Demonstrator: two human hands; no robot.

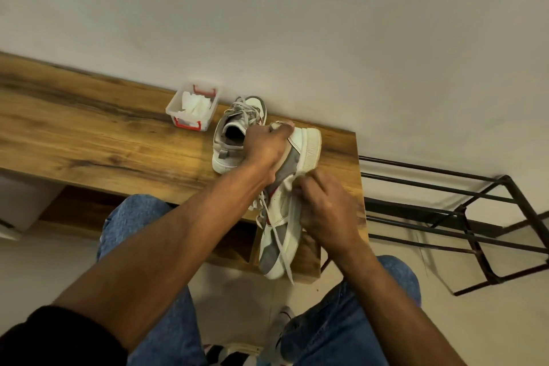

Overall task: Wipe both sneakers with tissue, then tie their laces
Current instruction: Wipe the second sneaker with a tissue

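A white and grey sneaker (282,235) with red trim lies tipped on its side at the right end of the wooden bench (89,140), its loose laces hanging toward me. My left hand (266,147) grips its heel end from above. My right hand (325,208) holds a crumpled white tissue (289,184) pressed against the sneaker's side near the sole. The second sneaker (234,134) stands upright just behind, by the wall, with its laces undone.
A clear plastic box (191,105) with red clips holds white tissues, left of the sneakers by the wall. A black metal rack (463,217) stands right of the bench. My knees in blue jeans (356,321) are below the bench edge.
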